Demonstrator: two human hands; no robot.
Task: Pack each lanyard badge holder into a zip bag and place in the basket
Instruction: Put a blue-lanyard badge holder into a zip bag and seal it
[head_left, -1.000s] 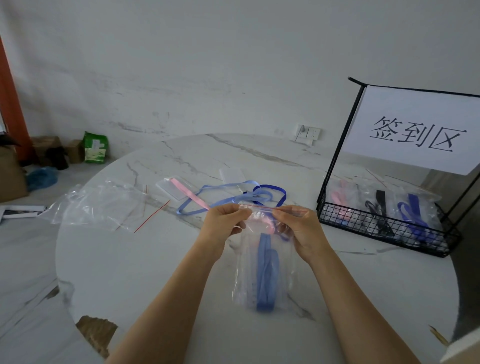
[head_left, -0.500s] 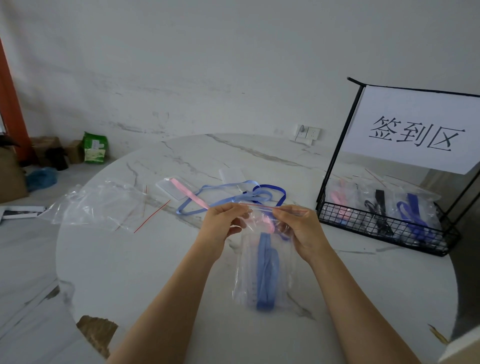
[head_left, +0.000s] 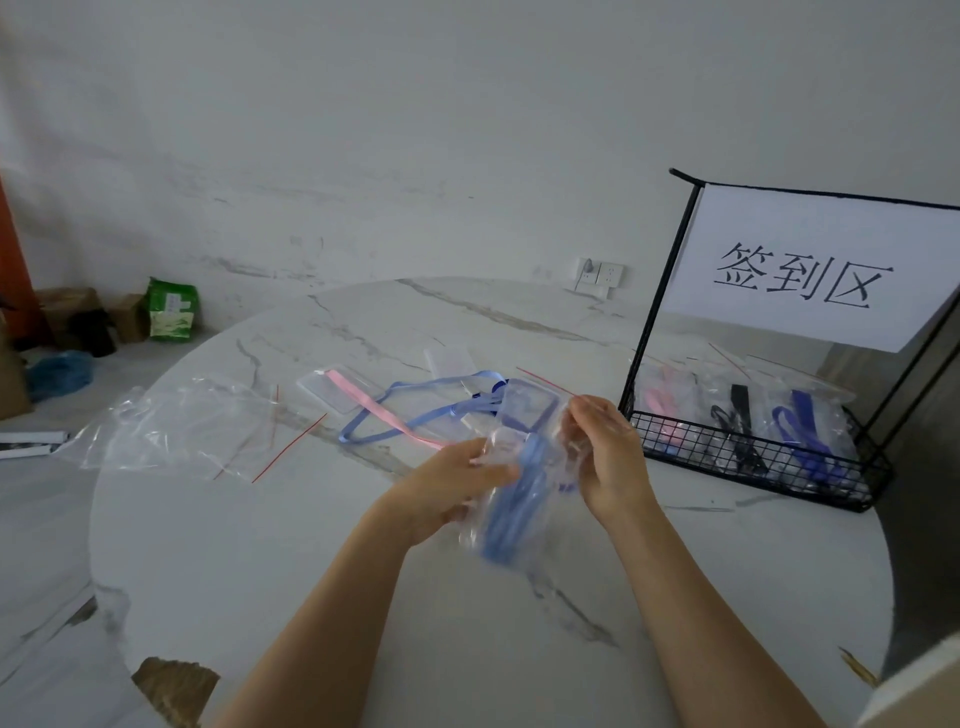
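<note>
Above the round marble table (head_left: 260, 545), both hands grip 1 clear zip bag (head_left: 519, 499) holding a blue lanyard: left hand (head_left: 457, 483) closed on its side, right hand (head_left: 605, 447) pinching its top. The wire basket (head_left: 753, 457) sits just right.

Illumination is soft, diffuse and moderately dim, with a cool grey cast; no distinct source is visible. Shadows are faint, a weak one under the forearms on the table (head_left: 260, 545). Mild glare shows on the loose plastic bags (head_left: 176, 431). Motion blur smears the held zip bag (head_left: 519, 493) and both hands. Wide-angle distortion bends the table rim and the sign frame (head_left: 660, 291). Corners are slightly soft.
</note>
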